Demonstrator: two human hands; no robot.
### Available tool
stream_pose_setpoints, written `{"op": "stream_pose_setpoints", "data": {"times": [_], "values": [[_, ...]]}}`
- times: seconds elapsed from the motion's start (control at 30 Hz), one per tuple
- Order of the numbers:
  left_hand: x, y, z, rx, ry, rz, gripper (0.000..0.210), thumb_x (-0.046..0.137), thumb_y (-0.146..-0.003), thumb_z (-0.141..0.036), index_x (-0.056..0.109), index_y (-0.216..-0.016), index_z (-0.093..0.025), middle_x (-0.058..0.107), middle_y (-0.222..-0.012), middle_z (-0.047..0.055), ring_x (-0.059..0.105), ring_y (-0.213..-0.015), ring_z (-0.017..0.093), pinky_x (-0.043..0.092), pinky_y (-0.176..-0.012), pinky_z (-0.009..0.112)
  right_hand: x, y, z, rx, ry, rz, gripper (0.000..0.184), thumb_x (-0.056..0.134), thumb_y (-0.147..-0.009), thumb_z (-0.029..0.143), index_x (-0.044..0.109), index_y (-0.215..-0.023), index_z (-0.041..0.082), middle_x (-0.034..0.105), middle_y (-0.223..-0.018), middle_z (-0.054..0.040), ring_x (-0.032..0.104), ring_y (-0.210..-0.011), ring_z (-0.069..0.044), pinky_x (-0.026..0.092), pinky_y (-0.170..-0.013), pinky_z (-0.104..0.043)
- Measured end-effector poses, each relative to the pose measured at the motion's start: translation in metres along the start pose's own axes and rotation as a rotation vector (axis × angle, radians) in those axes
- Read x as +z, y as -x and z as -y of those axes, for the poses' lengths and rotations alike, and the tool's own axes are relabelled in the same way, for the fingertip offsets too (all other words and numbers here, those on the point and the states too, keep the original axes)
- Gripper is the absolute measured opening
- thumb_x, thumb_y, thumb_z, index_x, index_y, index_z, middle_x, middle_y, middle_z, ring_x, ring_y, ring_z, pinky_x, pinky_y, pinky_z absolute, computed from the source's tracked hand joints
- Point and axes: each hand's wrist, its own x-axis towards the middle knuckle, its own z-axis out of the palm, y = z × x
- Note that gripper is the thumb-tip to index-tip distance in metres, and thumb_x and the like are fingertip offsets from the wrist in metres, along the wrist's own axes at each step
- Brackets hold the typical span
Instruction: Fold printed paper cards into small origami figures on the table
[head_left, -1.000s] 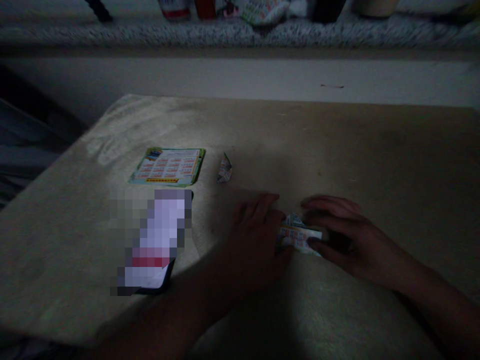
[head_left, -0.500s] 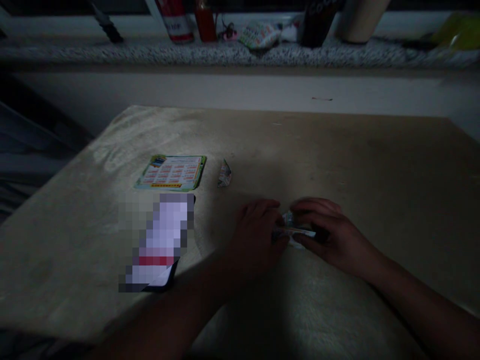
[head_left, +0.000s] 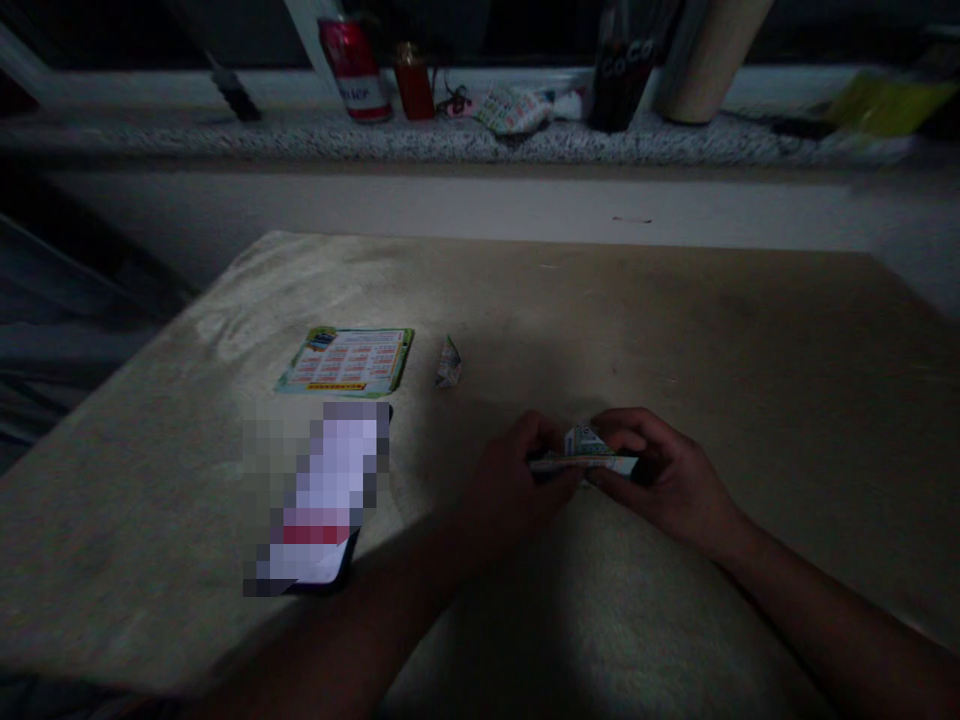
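The left hand and right hand pinch a printed paper between them over the tabletop — pointed on top, a long strip sticking out, so half folded, I'd judge; further off sits a small folded piece (seemingly done); printed sheets beside it lie flat.

Table: tan and flat, with pale smudges near the far left corner and darker on the right.
Phone: face up on the left part, lit, its screen hidden by blurry squares.
Printed cards: a thin, flat pile just past the phone's far end, with green edges.
Folded paper: small and pointy, just right of the cards, not touching them.
Window sill: speckled gray stone; it holds a red can, a little red thing with a gold top, a dark bottle and something yellow.
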Motion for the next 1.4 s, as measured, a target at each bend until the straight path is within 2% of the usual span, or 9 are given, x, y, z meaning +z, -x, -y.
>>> {"op": "stream_pose_setpoints", "data": {"times": [0.2, 0.33, 0.4, 0.5, 0.57, 0.63, 0.7, 1.13, 1.4], "values": [[0.0, -0.004, -0.001, -0.051, 0.28, 0.045, 0.042, 0.087, -0.068, -0.032, 0.048, -0.079, -0.02, 0.056, -0.07, -0.006, 0.05, -0.062, 0.01, 0.037, -0.057, 0.021, -0.002, -0.004, 0.013, 0.069, -0.181, -0.01, 0.026, 0.079, -0.081, 0.027, 0.059, -0.097, 0.023, 0.074, -0.079, -0.0004, 0.069, -0.064, -0.014, 0.055, -0.056, -0.024], [-0.002, -0.008, 0.0, -0.088, 0.456, 0.094, 0.049, 0.092, -0.061, -0.03, 0.047, -0.077, -0.019, 0.057, -0.066, -0.007, 0.055, -0.06, 0.01, 0.039, -0.056, 0.021, -0.005, -0.006, 0.019, 0.158, -0.29, 0.0, 0.031, 0.084, -0.077, 0.032, 0.055, -0.082, 0.021, 0.067, -0.068, 0.0037, 0.063, -0.055, -0.011, 0.051, -0.05, -0.021], [-0.003, -0.009, -0.001, -0.152, 0.511, 0.145, 0.05, 0.094, -0.058, -0.027, 0.054, -0.087, -0.019, 0.066, -0.071, -0.004, 0.063, -0.063, 0.014, 0.046, -0.06, 0.024, -0.006, -0.006, 0.019, 0.203, -0.346, 0.02, 0.031, 0.086, -0.074, 0.031, 0.058, -0.081, 0.02, 0.068, -0.068, 0.0032, 0.065, -0.056, -0.012, 0.053, -0.052, -0.022], [-0.006, -0.011, -0.004, -0.217, 0.52, 0.205, 0.06, 0.094, -0.058, -0.022, 0.064, -0.11, -0.019, 0.076, -0.085, 0.003, 0.071, -0.075, 0.02, 0.053, -0.07, 0.031, -0.009, -0.005, 0.017, 0.288, -0.452, 0.071, 0.032, 0.089, -0.069, 0.024, 0.07, -0.094, 0.018, 0.078, -0.079, -0.0012, 0.073, -0.067, -0.015, 0.059, -0.064, -0.026], [-0.008, -0.011, -0.006, -0.209, 0.475, 0.206, 0.047, 0.092, -0.061, -0.024, 0.073, -0.103, -0.017, 0.077, -0.088, 0.004, 0.071, -0.078, 0.019, 0.052, -0.073, 0.029, -0.012, -0.004, 0.015, 0.344, -0.494, 0.09, 0.035, 0.091, -0.067, 0.022, 0.075, -0.099, 0.019, 0.081, -0.085, -0.0032, 0.076, -0.073, -0.017, 0.061, -0.07, -0.028], [-0.008, -0.01, -0.005, -0.206, 0.438, 0.209, 0.028, 0.09, -0.066, -0.028, 0.078, -0.087, -0.016, 0.077, -0.083, 0.004, 0.069, -0.074, 0.016, 0.05, -0.07, 0.027, -0.014, -0.002, 0.011, 0.378, -0.497, 0.091, 0.028, 0.092, -0.067, 0.022, 0.08, -0.092, 0.019, 0.082, -0.086, -0.0034, 0.076, -0.073, -0.017, 0.061, -0.071, -0.028], [-0.008, -0.009, -0.003, -0.224, 0.44, 0.208, 0.022, 0.089, -0.068, -0.032, 0.08, -0.081, -0.016, 0.076, -0.077, 0.003, 0.067, -0.068, 0.014, 0.049, -0.067, 0.025, -0.015, -0.001, 0.008, 0.391, -0.497, 0.095, 0.019, 0.092, -0.067, 0.023, 0.082, -0.084, 0.02, 0.082, -0.082, -0.0025, 0.076, -0.069, -0.016, 0.06, -0.068, -0.026], [-0.01, 0.0, -0.001, -0.314, 0.613, 0.235, 0.031, 0.094, -0.057, -0.025, 0.079, -0.083, -0.016, 0.076, -0.077, 0.001, 0.066, -0.067, 0.012, 0.05, -0.068, 0.025, -0.01, 0.001, 0.018, 0.451, -0.594, 0.197, 0.019, 0.09, -0.071, 0.035, 0.084, -0.074, 0.017, 0.079, -0.07, -0.0042, 0.068, -0.06, -0.01, 0.053, -0.058, -0.017], [-0.012, 0.005, -0.009, -0.196, 0.422, 0.2, 0.021, 0.087, -0.069, -0.031, 0.077, -0.073, -0.013, 0.069, -0.066, 0.0, 0.057, -0.059, 0.01, 0.04, -0.059, 0.022, -0.01, -0.001, 0.023, 0.381, -0.464, 0.193, 0.008, 0.087, -0.074, 0.026, 0.084, -0.073, 0.019, 0.075, -0.062, -0.0001, 0.061, -0.052, -0.007, 0.047, -0.051, -0.015]]}}
